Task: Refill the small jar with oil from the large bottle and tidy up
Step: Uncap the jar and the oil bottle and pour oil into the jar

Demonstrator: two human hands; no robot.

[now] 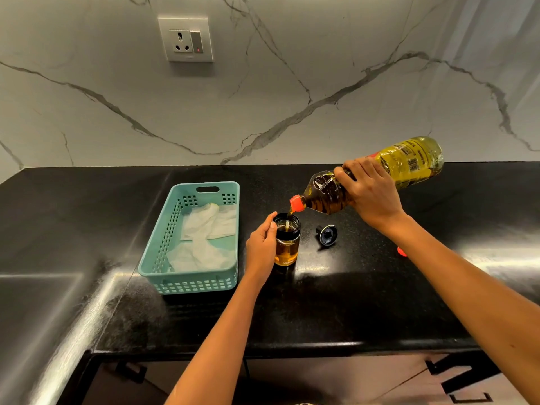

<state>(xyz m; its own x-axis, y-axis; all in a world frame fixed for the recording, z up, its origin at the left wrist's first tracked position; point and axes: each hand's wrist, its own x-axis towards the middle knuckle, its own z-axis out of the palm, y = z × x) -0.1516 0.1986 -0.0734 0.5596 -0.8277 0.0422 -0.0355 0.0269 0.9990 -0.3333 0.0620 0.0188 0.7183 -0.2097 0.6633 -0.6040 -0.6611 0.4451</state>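
Note:
A small glass jar [287,244] with a black collar stands open on the black counter, part full of amber oil. My left hand [261,247] grips its left side. My right hand [369,190] holds the large plastic oil bottle [409,163] tilted down to the left. Its red neck [297,203] hangs just over the jar's mouth, and a thin stream of oil runs into the jar. The jar's black lid [327,233] lies on its side just right of the jar. A red cap [401,251] peeks out behind my right forearm.
A teal plastic basket [163,244] holding a white cloth [204,238] sits left of the jar. A steel sink [35,311] lies at the far left. The marble wall carries a socket [186,39]. The counter's front edge [292,346] runs below my arms.

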